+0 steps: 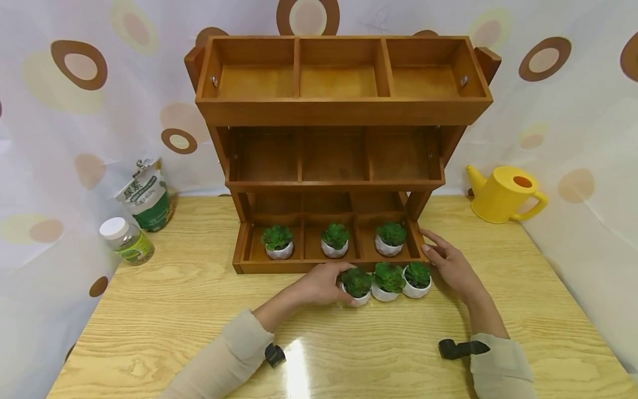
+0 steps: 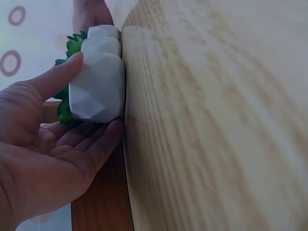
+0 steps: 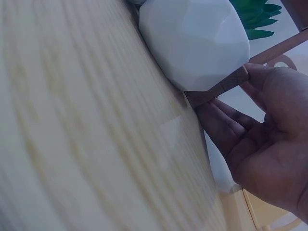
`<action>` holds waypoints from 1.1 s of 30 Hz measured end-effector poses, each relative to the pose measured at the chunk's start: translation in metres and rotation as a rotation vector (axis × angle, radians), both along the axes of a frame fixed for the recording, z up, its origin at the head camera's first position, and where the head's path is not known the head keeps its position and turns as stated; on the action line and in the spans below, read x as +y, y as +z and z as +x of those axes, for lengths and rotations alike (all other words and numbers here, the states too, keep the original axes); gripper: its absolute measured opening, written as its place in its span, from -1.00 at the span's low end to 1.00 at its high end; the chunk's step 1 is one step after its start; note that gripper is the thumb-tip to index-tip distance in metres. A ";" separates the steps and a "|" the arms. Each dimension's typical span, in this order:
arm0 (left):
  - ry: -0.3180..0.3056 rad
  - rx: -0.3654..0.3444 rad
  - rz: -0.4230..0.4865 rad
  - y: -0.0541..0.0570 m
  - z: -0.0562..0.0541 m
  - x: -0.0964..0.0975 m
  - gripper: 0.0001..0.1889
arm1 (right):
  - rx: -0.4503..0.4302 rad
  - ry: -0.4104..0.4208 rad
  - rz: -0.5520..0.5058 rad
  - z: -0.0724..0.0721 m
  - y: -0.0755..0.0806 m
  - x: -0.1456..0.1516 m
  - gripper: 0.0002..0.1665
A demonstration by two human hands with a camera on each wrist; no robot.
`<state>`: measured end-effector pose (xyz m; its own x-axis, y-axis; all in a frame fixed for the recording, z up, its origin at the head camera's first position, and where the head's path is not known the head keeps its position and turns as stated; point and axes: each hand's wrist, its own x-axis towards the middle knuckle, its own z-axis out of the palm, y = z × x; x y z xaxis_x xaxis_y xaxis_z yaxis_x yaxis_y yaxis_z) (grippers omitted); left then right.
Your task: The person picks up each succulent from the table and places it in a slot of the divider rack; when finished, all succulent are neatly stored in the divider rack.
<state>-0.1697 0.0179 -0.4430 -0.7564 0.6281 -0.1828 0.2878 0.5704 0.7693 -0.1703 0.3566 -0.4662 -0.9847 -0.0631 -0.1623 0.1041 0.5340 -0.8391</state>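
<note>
A green rosette succulent in a faceted white pot (image 1: 356,284) stands on the pale wood-grain table (image 1: 199,316), just near of the brown wooden three-tier shelf (image 1: 344,113), at the left end of a row with two matching potted succulents (image 1: 387,281). The left hand (image 1: 324,284) grips its pot between thumb and fingers. The right hand (image 1: 452,267), thumb and fingers apart, touches the lowest tier's right end. Three similar plants (image 1: 335,240) occupy that tier's compartments. Far right: a yellow watering can (image 1: 504,193).
</note>
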 end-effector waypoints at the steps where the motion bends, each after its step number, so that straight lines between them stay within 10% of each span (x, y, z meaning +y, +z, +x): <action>1: 0.000 0.006 -0.005 0.000 0.000 0.000 -0.27 | 0.000 -0.001 0.000 0.000 0.000 0.000 -0.30; 33: 0.151 0.107 0.080 0.075 0.002 -0.049 -0.19 | -0.016 0.002 -0.015 0.002 0.004 -0.002 -0.25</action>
<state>-0.1674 -0.0308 -0.3678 -0.8553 0.5156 -0.0502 0.2863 0.5512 0.7837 -0.1682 0.3545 -0.4622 -0.9818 -0.0678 -0.1773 0.1165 0.5220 -0.8450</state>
